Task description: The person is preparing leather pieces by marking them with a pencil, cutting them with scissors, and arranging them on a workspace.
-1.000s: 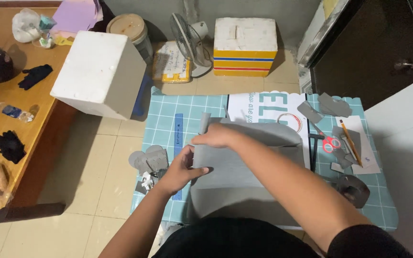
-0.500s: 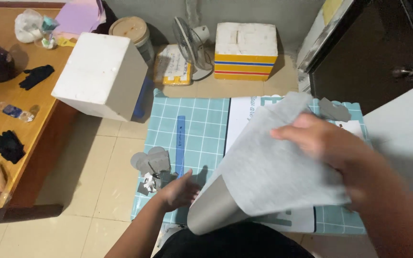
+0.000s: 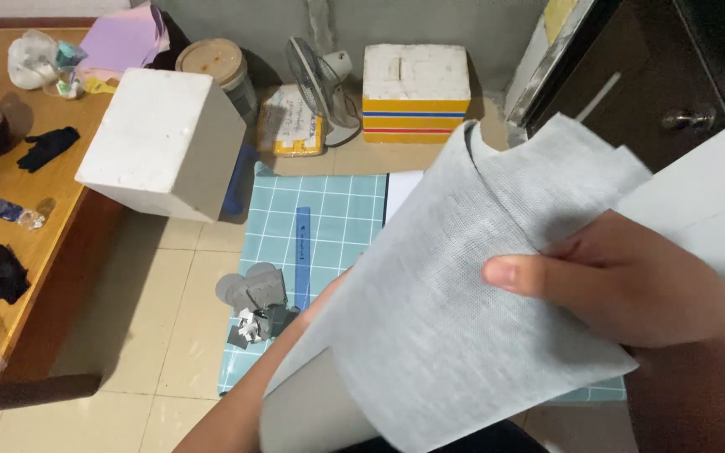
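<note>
Bare right hand (image 3: 631,285), bare left forearm (image 3: 253,394), no sleeves

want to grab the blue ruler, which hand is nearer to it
Left. The left hand is mostly hidden behind the grey sheet, its forearm rising just right of the blue ruler. The right hand holds the sheet farther right.

Two foam boxes (image 3: 161,143) (image 3: 415,92), one fan (image 3: 320,80), two gloves (image 3: 48,147) (image 3: 2,273).

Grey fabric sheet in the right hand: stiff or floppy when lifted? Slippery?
Probably floppy: the grey fabric sheet curls and folds over at its top edge where the right hand lifts it. Likely light, since a thumb pinch carries it. Its woven-looking texture suggests it is not slippery.
</note>
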